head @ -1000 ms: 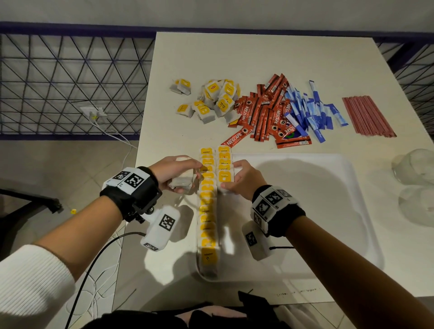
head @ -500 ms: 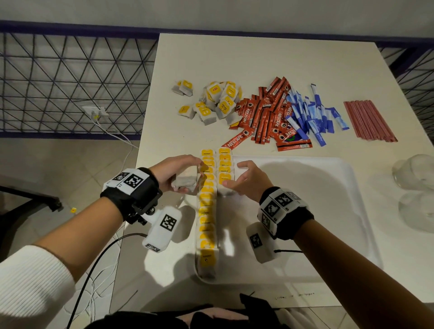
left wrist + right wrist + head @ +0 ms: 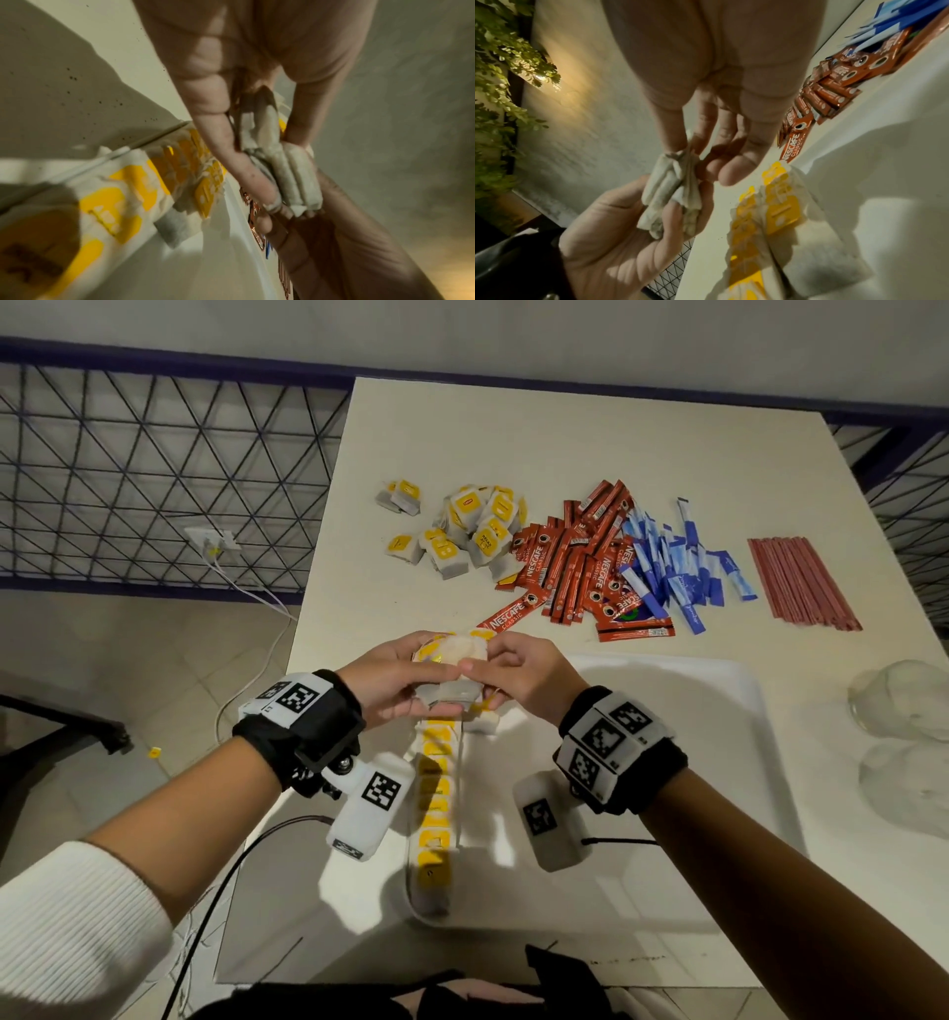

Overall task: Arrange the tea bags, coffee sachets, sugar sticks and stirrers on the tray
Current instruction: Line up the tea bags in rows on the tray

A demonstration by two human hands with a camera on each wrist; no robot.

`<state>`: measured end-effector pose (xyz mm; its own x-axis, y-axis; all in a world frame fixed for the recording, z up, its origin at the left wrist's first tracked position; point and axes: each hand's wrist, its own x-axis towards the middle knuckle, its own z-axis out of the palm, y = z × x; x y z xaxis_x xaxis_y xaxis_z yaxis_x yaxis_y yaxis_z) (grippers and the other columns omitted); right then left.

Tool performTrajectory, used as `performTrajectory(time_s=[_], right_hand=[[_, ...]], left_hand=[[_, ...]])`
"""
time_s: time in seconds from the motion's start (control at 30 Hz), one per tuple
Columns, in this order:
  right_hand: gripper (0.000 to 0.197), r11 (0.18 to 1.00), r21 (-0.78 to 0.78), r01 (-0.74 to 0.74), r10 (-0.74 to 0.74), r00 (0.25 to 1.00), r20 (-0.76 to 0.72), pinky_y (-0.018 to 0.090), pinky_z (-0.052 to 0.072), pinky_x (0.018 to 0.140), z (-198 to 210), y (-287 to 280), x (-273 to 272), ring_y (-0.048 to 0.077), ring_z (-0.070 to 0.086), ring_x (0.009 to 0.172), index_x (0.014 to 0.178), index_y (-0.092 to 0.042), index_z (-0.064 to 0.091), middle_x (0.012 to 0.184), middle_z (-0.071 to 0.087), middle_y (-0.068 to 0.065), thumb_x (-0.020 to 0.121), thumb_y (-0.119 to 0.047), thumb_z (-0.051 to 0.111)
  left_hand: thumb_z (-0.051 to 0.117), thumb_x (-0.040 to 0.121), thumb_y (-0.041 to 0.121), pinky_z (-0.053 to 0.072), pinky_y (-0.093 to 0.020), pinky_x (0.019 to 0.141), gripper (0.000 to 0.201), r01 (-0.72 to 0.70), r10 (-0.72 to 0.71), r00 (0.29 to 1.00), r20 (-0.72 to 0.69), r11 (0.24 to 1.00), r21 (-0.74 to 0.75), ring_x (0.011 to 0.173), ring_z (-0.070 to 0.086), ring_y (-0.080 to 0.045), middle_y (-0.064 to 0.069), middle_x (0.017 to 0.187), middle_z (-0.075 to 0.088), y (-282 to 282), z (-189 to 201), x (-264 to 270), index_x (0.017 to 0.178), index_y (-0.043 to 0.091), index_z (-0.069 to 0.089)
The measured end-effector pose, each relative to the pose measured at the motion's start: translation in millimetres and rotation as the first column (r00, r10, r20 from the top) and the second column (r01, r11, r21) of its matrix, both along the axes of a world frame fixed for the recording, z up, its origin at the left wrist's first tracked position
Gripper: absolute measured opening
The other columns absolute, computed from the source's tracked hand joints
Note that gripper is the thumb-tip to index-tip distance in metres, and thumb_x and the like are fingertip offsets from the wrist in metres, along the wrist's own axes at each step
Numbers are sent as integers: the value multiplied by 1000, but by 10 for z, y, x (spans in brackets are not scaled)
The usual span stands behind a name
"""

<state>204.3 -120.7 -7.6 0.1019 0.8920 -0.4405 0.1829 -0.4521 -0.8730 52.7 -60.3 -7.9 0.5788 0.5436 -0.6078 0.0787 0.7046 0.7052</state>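
From overhead, a person's left hand and right hand meet above the far left corner of a white tray, both gripping a small bundle of tea bags lifted off the surface. A row of yellow-tagged tea bags runs along the tray's left edge beneath the wrists. On the table beyond lie a loose pile of tea bags, red coffee sachets, blue sugar sticks and a neat bunch of red stirrers, all off the tray.

At the left wrist, blurred, the fingers and thumb close around the pale bundle, the right hand touching it from below; the row lies at lower left.

At the right wrist, the thumb and fingers pinch the bundle's top while the left palm cups it. The tagged row lies just beside, with coffee sachets farther off.
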Motion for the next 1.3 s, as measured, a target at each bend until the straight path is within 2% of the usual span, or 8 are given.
performTrajectory(time_s=[0.27,0.4,0.47,0.67,0.8,1.03,1.13,1.3], right_hand=[[23,982,-65,178,-186,969,-161,18,49,42,144,68,27,17,53,45,73,-7,42,70,47,10,90,-9,56],[21,967,-41,252,-255,948,-190,26,52,59,166,124,34,22,57,66,71,-9,41,91,60,21,90,-3,47],[21,969,-16,247,-244,944,-221,30,49,67,185,124,16,19,60,64,71,-10,39,80,63,18,87,2,46],[29,979,57,196,-186,971,-149,16,42,53,169,68,-63,10,45,48,64,-10,43,58,49,7,83,6,58],[18,987,68,145,-138,985,-103,18,39,62,129,21,-108,15,44,59,74,-16,57,62,46,2,81,-1,65],[30,983,161,85,-77,995,-57,16,46,66,72,-139,-87,14,53,73,89,-22,61,80,56,2,81,7,59],[32,981,143,134,-124,989,-79,16,45,64,37,-189,-70,14,53,67,101,-18,58,80,56,6,80,5,62],[23,980,104,172,-174,985,8,21,44,68,-48,-260,-30,14,52,64,98,-8,60,70,56,4,79,4,64]], left_hand=[[54,89,12,53,-22,48,9,-120,118,991,-61,992,-37,60,63,-14,-7,84,58,27,11,-29,96,16,57],[55,89,13,44,-17,41,5,-218,213,975,-66,972,-82,53,54,-14,-4,73,54,64,-11,-108,89,17,57],[57,88,22,36,-15,35,9,-196,189,979,-80,976,-91,49,50,-13,-1,65,54,76,-15,-136,80,18,54],[55,88,31,20,-9,33,16,16,-11,984,-178,999,28,36,43,-8,5,55,51,45,28,-86,77,20,53],[53,89,34,20,-9,32,16,43,-35,985,-166,998,50,35,42,-7,4,55,50,24,48,-68,81,22,60],[79,59,32,31,-18,46,15,138,-62,960,-272,953,270,45,46,-13,4,55,58,12,-16,-74,68,28,68],[76,40,46,36,-32,66,25,192,-98,950,-296,932,308,56,47,-19,3,54,60,8,-93,-58,60,33,69],[73,39,53,40,-37,78,28,314,-185,920,-346,877,364,75,53,-19,6,58,63,-10,-210,-23,60,34,69]])
